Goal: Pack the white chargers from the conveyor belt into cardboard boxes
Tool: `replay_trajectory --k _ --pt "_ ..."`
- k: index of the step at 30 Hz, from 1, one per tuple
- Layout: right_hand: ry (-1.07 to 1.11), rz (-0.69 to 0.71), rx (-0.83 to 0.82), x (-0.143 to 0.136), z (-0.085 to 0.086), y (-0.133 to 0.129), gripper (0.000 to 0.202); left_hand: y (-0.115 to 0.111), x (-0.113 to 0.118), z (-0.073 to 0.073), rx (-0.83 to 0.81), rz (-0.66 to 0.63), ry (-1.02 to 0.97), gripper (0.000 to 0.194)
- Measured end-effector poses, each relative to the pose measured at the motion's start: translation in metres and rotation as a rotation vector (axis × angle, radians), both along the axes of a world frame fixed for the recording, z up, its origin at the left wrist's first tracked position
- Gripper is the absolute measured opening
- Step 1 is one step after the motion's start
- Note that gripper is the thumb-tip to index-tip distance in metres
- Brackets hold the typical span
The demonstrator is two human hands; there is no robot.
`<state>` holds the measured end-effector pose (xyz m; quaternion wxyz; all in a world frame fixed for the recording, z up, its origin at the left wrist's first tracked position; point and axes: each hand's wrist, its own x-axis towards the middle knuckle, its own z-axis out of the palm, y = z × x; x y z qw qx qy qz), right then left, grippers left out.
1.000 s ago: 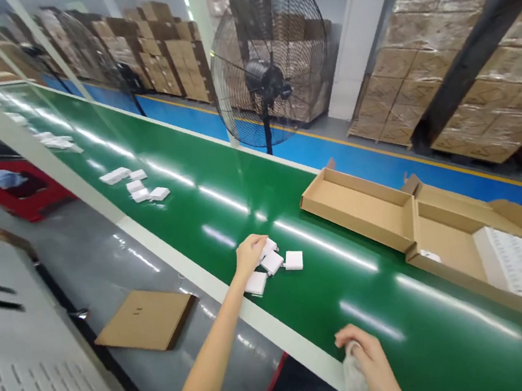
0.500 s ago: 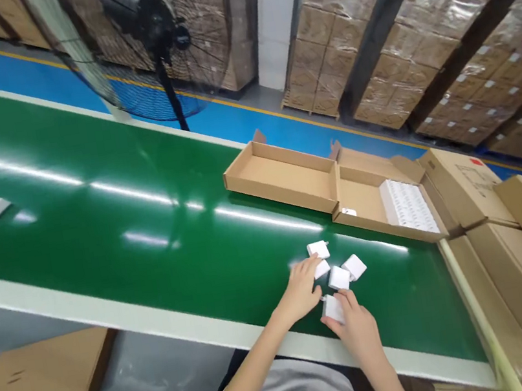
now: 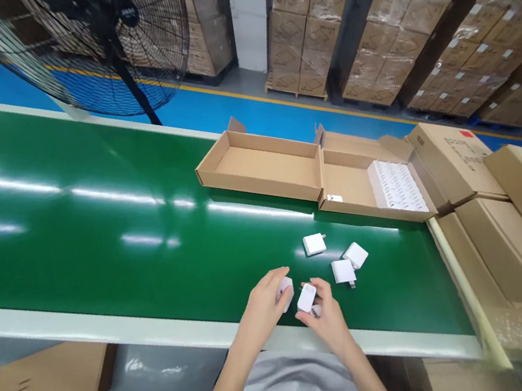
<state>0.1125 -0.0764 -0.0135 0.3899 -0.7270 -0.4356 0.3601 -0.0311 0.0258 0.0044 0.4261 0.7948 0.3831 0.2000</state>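
Observation:
My left hand (image 3: pixel 262 303) is closed around a white plug-in charger (image 3: pixel 286 291), its fingers covering part of it. Just to the right, my right hand (image 3: pixel 329 316) pinches another white charger (image 3: pixel 306 297) between thumb and fingers, with its flat end face turned up. A small white piece shows below that charger; I cannot tell whether it is a separate one. On the green belt beyond my hands lies a single charger (image 3: pixel 315 244) with its prongs pointing right. Two more, a nearer charger (image 3: pixel 344 271) and a tilted charger (image 3: pixel 355 255), lie touching or nearly so.
An open cardboard tray (image 3: pixel 262 172) stands at the belt's far edge. Beside it, an open carton (image 3: pixel 350 185) holds a block of white chargers (image 3: pixel 397 185) and one loose charger (image 3: pixel 335 198). Stacked cartons (image 3: pixel 456 160) border the right end. A large fan (image 3: pixel 121 46) stands beyond the belt.
Both hands have drawn back toward me and left, each now lifting a charger. The left hand has taken one from the group. My view has shifted slightly.

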Motion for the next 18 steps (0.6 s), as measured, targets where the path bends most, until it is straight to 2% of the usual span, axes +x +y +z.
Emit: replay_trajectory --k 2,4,6,8,10,12,15,18 --pt "0.033 -0.029 0.053 -0.02 -0.004 0.005 0.047 -0.011 -0.005 -0.007 -0.001 -0.016 -0.021 0.034" --pt "0.06 -0.05 0.066 -0.028 -0.006 0.004 0.044 -0.025 -0.008 -0.017 -0.031 -0.033 -0.059 0.043" --pt "0.157 -0.078 0.074 -0.021 -0.007 -0.002 0.047 -0.039 -0.008 -0.028 -0.075 -0.04 -0.089 0.069" --pt "0.198 -0.163 0.09 -0.002 -0.006 -0.006 0.043 -0.05 -0.002 -0.036 -0.079 -0.026 -0.075 0.098" --pt "0.048 -0.304 0.084 0.021 0.001 -0.003 0.039 -0.054 0.012 -0.042 -0.018 0.015 -0.029 0.099" --pt "-0.222 -0.354 -0.021 0.04 0.012 0.009 0.042 -0.051 0.028 -0.044 0.07 0.048 0.008 0.084" --pt "-0.528 -0.143 -0.322 0.046 0.031 0.03 0.045 -0.036 0.043 -0.043 0.159 0.066 0.066 0.071" --pt "-0.608 0.025 -0.479 0.029 0.042 0.037 0.043 -0.02 0.031 -0.044 0.226 0.064 0.102 0.073"
